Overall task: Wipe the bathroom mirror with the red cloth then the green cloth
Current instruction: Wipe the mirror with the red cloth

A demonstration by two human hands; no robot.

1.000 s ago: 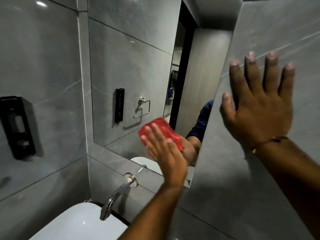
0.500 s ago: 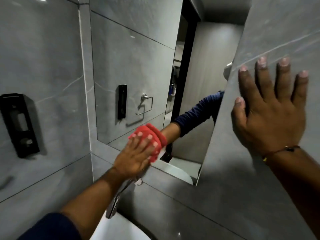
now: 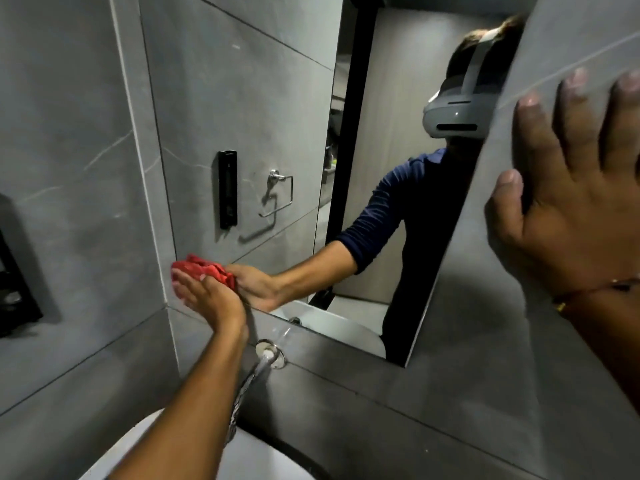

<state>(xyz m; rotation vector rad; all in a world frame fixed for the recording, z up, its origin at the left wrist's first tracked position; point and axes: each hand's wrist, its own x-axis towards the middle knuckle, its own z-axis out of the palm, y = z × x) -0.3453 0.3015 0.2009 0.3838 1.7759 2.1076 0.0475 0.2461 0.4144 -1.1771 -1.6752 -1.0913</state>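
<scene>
The bathroom mirror (image 3: pixel 263 109) is set into the grey tiled wall ahead. My left hand (image 3: pixel 207 299) presses the crumpled red cloth (image 3: pixel 204 270) against the mirror's lower left corner, fingers spread over the cloth. My right hand (image 3: pixel 568 188) lies flat, fingers apart, on the grey tiled wall to the right of the mirror, with a thread bracelet (image 3: pixel 595 294) at the wrist. The mirror reflects my arm, a blue sleeve and the headset. No green cloth is in view.
A chrome wall tap (image 3: pixel 258 372) sticks out just below the mirror, over a white basin (image 3: pixel 263 462). A black dispenser (image 3: pixel 15 289) hangs on the left wall. The mirror shows a reflected towel ring (image 3: pixel 277 195) and a dark doorway (image 3: pixel 349 150).
My left hand has swept the red cloth leftward and down along the mirror to its lower left corner. My right hand stays flat on the right wall. The view has shifted closer.
</scene>
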